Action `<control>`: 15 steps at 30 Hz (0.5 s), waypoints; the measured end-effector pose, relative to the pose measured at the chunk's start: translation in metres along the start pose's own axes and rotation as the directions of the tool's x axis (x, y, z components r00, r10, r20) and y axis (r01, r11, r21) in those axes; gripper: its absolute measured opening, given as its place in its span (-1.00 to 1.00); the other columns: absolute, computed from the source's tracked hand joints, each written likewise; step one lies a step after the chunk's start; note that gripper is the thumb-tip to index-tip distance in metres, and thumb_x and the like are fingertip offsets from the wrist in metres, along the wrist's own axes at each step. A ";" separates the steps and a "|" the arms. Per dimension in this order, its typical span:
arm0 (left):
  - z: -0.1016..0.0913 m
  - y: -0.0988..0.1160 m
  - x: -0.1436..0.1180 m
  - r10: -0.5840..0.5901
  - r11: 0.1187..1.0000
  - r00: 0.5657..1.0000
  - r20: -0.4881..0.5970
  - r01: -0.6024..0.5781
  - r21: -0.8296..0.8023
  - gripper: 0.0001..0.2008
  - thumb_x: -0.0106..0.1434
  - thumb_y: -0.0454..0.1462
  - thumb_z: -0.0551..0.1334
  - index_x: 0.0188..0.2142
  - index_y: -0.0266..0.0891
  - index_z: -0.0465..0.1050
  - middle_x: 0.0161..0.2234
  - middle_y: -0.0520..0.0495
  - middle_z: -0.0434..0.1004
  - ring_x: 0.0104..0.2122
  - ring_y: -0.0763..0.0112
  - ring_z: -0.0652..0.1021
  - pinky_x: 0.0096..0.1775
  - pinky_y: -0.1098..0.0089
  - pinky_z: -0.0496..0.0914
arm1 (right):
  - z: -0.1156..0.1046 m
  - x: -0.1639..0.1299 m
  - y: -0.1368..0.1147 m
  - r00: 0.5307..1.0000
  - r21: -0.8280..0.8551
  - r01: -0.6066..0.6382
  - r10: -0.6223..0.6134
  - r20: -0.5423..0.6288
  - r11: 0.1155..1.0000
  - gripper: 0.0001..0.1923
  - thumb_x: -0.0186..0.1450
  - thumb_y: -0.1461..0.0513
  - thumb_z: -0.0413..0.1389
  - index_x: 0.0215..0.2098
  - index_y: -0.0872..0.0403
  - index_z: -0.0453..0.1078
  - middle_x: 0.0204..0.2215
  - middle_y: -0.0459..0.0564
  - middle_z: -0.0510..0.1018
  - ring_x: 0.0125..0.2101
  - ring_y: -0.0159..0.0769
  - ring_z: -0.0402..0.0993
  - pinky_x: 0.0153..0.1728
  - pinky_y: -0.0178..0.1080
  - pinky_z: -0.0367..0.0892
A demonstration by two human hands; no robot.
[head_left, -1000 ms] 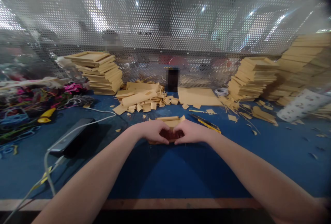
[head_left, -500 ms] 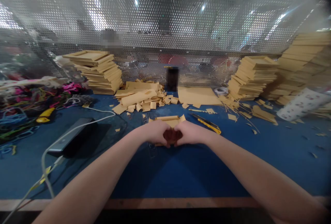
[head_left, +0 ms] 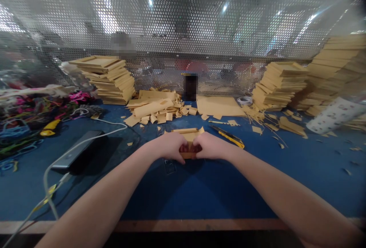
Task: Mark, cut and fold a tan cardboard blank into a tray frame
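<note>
My left hand (head_left: 168,147) and my right hand (head_left: 211,145) meet at the middle of the blue table (head_left: 200,187), both closed on a small tan cardboard piece (head_left: 189,139) pressed between them. The piece's near edge shows between the fingers; most of it is hidden by the hands. A yellow utility knife (head_left: 228,136) lies just right of my right hand.
Stacks of tan cardboard frames stand at back left (head_left: 107,78) and back right (head_left: 281,86), with loose cardboard scraps (head_left: 156,108) between. A dark phone with a white cable (head_left: 77,156) lies at left, beside coloured cords (head_left: 31,114). A perforated metal screen (head_left: 183,30) closes the back.
My hands have shifted slightly apart and away from me, so more of the cardboard piece's near edge shows between the fingers.
</note>
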State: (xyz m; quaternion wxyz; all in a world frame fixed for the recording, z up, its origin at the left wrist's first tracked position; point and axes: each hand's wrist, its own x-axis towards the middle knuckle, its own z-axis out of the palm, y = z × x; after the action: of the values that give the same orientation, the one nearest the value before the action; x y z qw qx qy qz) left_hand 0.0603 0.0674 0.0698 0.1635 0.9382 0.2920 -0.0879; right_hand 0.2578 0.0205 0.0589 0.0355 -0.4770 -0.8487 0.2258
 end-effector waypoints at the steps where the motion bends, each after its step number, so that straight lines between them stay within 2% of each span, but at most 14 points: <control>1: -0.001 0.000 -0.001 0.013 1.000 1.000 -0.010 -0.013 0.017 -0.70 -0.05 -0.09 0.43 -0.36 -0.16 0.50 -0.43 0.02 0.53 -0.46 0.32 0.49 -0.41 0.39 0.26 | -0.001 0.000 0.001 1.000 0.015 -0.004 0.004 -0.002 1.000 -0.91 0.10 0.24 0.23 -0.42 0.11 0.51 -0.55 -0.12 0.52 -0.55 -0.41 0.35 -0.54 -0.36 0.07; 7: -0.004 -0.005 0.002 0.104 0.989 0.994 -0.037 -0.099 0.111 -0.92 0.01 -0.26 0.32 -0.43 -0.15 0.50 -0.53 0.03 0.48 -0.52 0.34 0.45 -0.44 0.39 0.23 | -0.007 0.000 0.003 1.000 0.082 0.030 -0.030 0.003 0.996 -0.87 0.14 0.23 0.24 -0.33 0.09 0.48 -0.45 -0.11 0.56 -0.48 -0.40 0.41 -0.49 -0.38 0.15; 9: -0.003 -0.009 0.003 0.129 0.984 0.991 -0.043 -0.122 0.132 -0.90 0.01 -0.30 0.28 -0.41 -0.13 0.52 -0.53 0.02 0.49 -0.53 0.35 0.45 -0.45 0.39 0.21 | -0.007 -0.001 0.002 0.998 0.057 0.063 -0.063 0.006 0.996 -0.87 0.13 0.23 0.26 -0.35 0.09 0.47 -0.48 -0.13 0.54 -0.51 -0.42 0.38 -0.51 -0.37 0.14; 15: 0.004 -0.019 -0.006 0.210 0.969 0.972 -0.103 -0.193 0.153 -0.97 0.10 -0.29 0.27 -0.44 -0.19 0.49 -0.40 -0.02 0.55 -0.37 0.30 0.52 -0.39 0.40 0.26 | 0.002 -0.011 -0.001 0.980 -0.017 0.148 -0.149 -0.130 0.989 -0.98 0.19 0.29 0.21 -0.39 0.10 0.46 -0.50 -0.13 0.52 -0.51 -0.42 0.36 -0.47 -0.36 0.15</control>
State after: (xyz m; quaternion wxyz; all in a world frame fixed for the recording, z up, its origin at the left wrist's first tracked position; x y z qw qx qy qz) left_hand 0.0443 0.0779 0.0626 0.0869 0.9758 0.1974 -0.0356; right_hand 0.2624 0.0107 0.0594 0.1061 -0.4264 -0.8785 0.1875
